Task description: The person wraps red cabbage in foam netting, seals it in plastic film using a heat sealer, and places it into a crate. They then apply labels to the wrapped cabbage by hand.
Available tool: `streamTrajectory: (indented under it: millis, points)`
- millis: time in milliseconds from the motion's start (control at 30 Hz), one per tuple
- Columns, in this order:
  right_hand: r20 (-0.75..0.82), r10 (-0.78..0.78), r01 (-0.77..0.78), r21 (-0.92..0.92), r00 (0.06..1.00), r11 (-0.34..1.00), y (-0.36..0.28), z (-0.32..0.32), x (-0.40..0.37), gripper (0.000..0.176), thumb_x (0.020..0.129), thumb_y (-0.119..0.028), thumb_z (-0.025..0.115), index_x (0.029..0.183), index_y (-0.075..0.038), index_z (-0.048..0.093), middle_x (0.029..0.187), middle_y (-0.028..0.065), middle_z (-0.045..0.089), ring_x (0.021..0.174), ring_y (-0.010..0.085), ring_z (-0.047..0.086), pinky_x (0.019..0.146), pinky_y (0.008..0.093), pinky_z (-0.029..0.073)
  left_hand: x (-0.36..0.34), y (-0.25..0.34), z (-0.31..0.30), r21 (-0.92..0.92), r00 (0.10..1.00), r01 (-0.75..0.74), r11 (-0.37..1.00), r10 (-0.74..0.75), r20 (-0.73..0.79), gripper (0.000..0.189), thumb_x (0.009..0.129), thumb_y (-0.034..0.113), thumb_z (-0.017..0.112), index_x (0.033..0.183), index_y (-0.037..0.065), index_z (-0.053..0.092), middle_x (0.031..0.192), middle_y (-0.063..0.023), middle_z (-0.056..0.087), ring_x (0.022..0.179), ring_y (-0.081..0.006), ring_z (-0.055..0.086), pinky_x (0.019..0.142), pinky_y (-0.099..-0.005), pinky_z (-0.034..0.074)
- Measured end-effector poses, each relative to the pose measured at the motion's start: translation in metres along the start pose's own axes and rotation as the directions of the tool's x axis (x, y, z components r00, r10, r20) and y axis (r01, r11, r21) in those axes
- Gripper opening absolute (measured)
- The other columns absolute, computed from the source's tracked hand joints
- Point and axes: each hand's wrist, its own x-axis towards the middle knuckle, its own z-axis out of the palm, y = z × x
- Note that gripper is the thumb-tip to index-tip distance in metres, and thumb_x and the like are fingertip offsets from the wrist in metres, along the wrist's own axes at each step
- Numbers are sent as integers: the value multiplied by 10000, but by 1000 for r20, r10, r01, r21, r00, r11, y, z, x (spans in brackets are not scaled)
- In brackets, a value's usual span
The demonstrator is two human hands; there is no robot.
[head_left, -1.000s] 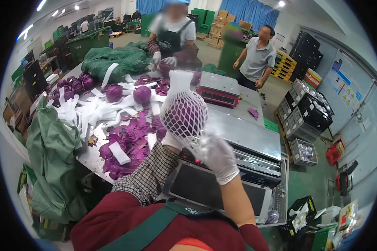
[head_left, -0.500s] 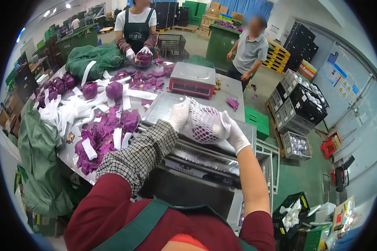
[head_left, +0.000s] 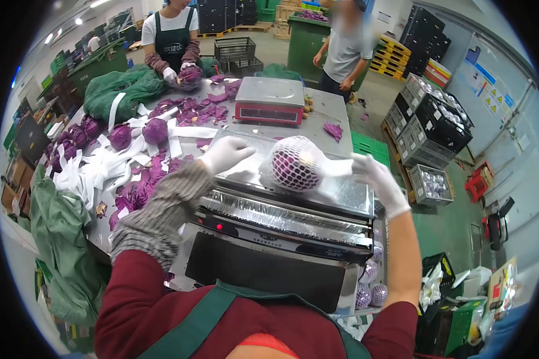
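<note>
A red cabbage [head_left: 290,170] in a white foam net [head_left: 299,143] rests on the metal top of the wrapping machine [head_left: 269,239]. The net's loose end stretches off to the right, pinched in the fingers of my gloved right hand [head_left: 384,184]. My left hand [head_left: 226,154], also in a white glove, hovers left of the cabbage, apart from it. Its fingers are curled together, and nothing shows in them. Behind the machine stands a red-sided scale [head_left: 269,102].
White foam nets [head_left: 102,161], loose purple leaves [head_left: 141,191] and bare cabbages [head_left: 155,130] cover the table's left. Across it, a co-worker [head_left: 172,45] handles a cabbage; another person [head_left: 344,54] stands farther right. Netted cabbages [head_left: 365,293] sit low beside the machine.
My left hand has come off the net and moved left. My right hand has moved right, drawing out the net's end. The cabbage now rests on the machine top, and the view has shifted.
</note>
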Motion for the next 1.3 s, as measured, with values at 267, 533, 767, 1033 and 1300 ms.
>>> streamTrajectory:
  millis: [267,533,767,1033,1300]
  points:
    - [-238,332,-292,-948,913,124,24,46,-89,583,809,-545,440,781,-15,681,782,213,641,801,345,630,759,410,485,-94,5,-12,716,905,135,684,-380,192,514,834,481,476,763,12,675,722,-189,637,718,-337,632,691,-404,491]
    - [-244,112,-99,64,963,993,3,43,-95,193,845,-122,470,728,-25,591,782,122,657,693,183,615,699,321,497,-106,22,-47,-765,913,396,507,-310,267,184,861,157,506,857,-7,588,830,-136,626,712,-187,610,635,-286,508]
    - [-333,-335,363,24,882,932,-44,42,20,219,873,-101,531,1065,2,559,1092,131,579,1041,190,540,923,326,417,-29,10,-47,-603,911,-371,707,153,-382,291,869,53,509,1150,-23,513,1208,-175,523,1111,-219,507,966,-328,402]
    - [84,-193,185,87,978,979,30,100,70,664,782,-168,672,1325,6,332,1254,104,473,1123,170,461,980,295,353,-3,39,6,-455,950,166,875,-19,310,975,692,330,740,1378,-14,138,1244,-221,460,1069,-229,535,916,-308,429]
    - [290,282,-348,211,915,913,-23,162,-128,512,913,-386,462,1277,-29,418,1146,132,546,988,204,561,821,313,475,-137,92,-24,-409,627,568,714,-54,777,622,858,467,533,1284,28,419,952,-99,617,673,-129,588,515,-277,486]
